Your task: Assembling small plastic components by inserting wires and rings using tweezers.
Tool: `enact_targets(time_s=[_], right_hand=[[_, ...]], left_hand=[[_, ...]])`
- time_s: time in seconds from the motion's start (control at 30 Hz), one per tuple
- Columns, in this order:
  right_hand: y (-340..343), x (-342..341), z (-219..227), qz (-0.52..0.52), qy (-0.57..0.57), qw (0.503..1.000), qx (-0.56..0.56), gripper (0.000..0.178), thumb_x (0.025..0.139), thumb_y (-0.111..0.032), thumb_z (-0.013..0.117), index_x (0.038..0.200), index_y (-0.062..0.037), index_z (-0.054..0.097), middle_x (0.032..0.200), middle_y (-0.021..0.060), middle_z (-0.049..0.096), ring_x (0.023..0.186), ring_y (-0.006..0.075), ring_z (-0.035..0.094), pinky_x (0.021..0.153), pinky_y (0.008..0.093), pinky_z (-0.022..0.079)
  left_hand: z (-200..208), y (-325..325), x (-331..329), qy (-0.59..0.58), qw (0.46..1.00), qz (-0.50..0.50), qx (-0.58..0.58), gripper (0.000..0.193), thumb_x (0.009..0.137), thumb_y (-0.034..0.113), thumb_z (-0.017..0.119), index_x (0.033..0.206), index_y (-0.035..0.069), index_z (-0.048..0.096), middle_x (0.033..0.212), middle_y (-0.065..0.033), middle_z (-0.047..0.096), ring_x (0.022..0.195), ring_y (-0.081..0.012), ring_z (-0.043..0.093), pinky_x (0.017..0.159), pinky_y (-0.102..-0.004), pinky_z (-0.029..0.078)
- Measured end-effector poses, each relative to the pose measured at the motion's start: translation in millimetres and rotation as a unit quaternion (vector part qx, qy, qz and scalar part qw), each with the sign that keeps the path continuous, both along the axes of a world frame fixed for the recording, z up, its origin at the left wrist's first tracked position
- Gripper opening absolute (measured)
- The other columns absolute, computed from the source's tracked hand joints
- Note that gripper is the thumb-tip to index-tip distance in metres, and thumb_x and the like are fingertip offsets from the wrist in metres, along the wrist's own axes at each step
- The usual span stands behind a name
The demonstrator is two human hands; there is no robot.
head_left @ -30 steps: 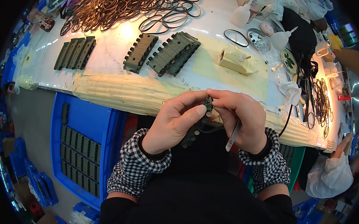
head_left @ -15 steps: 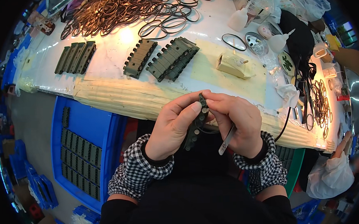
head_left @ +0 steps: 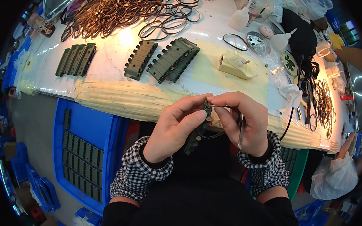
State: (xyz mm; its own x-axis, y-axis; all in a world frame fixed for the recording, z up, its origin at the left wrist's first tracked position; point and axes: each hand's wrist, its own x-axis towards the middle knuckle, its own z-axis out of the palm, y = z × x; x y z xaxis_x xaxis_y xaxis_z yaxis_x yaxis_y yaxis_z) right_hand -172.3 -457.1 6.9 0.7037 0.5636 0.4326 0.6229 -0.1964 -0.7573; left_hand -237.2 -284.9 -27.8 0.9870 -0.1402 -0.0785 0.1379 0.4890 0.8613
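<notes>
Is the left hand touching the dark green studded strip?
Touching: the head view shows the left hand gripping the dark green studded strip near its upper end, thumb pressed against it.

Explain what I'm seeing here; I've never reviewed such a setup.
There is no machine: these are a person's bare hands. A wide fisheye camera on their head looks down, so straight edges bend. The left hand holds a dark green strip; the right hand holds a thin metal tool. On the white table lie a pile of dark bands, more green parts and a cream block. A blue tray of green pieces sits lower left.
</notes>
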Motion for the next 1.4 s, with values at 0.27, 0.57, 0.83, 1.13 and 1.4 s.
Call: enact_targets(time_s=[0.27, 0.57, 0.83, 1.13, 1.4], right_hand=[[-3, 10, -2, 0.047, -0.042, 0.998, 0.005, 0.019, 0.078, 0.0, 0.07, 0.095, -0.0033, 0.063, 0.087, 0.0106, 0.067, 0.074, 0.0263, 0.067, 0.064, 0.0319, 0.053], [-2, 12, -4, 0.058, -0.119, 0.991, -0.032, 0.018, 0.079, -0.001, 0.068, 0.093, -0.005, 0.059, 0.086, 0.0089, 0.066, 0.065, 0.0246, 0.062, 0.057, 0.0321, 0.047], [0, 7, -10, 0.036, -0.184, 0.982, -0.03, 0.02, 0.078, -0.001, 0.068, 0.095, -0.0041, 0.059, 0.086, 0.0072, 0.065, 0.068, 0.0233, 0.063, 0.058, 0.0302, 0.046], [-2, 5, -12, 0.032, -0.161, 0.986, -0.038, 0.02, 0.077, -0.001, 0.068, 0.095, -0.0041, 0.06, 0.092, 0.0088, 0.068, 0.076, 0.0214, 0.067, 0.061, 0.0289, 0.048], [-4, 0, -8, 0.014, -0.195, 0.98, -0.047, 0.023, 0.075, -0.001, 0.07, 0.096, -0.0044, 0.062, 0.099, 0.0096, 0.07, 0.082, 0.0196, 0.069, 0.061, 0.0272, 0.047]], left_hand=[[-5, 1, -2, -0.039, 0.996, -0.028, 0.073, 0.042, 0.092, 0.011, 0.06, 0.13, -0.004, 0.049, 0.1, -0.0025, 0.054, 0.08, -0.0055, 0.053, 0.067, -0.0221, 0.045], [6, 5, -1, 0.001, 0.993, -0.074, 0.091, 0.041, 0.092, 0.005, 0.059, 0.13, -0.006, 0.048, 0.117, -0.0085, 0.056, 0.108, -0.0144, 0.058, 0.094, -0.03, 0.049], [5, 3, 0, 0.007, 0.996, -0.058, 0.065, 0.043, 0.092, 0.011, 0.061, 0.129, -0.006, 0.049, 0.108, -0.0084, 0.063, 0.094, -0.0094, 0.06, 0.077, -0.0238, 0.05], [10, 2, 1, 0.027, 0.999, -0.041, 0.015, 0.04, 0.092, 0.011, 0.062, 0.126, -0.006, 0.052, 0.108, -0.0083, 0.063, 0.092, -0.0089, 0.061, 0.081, -0.0222, 0.051], [7, -4, -1, 0.032, 0.999, -0.003, -0.011, 0.039, 0.092, 0.008, 0.061, 0.127, -0.007, 0.051, 0.115, -0.0104, 0.062, 0.095, -0.012, 0.063, 0.083, -0.0236, 0.052]])
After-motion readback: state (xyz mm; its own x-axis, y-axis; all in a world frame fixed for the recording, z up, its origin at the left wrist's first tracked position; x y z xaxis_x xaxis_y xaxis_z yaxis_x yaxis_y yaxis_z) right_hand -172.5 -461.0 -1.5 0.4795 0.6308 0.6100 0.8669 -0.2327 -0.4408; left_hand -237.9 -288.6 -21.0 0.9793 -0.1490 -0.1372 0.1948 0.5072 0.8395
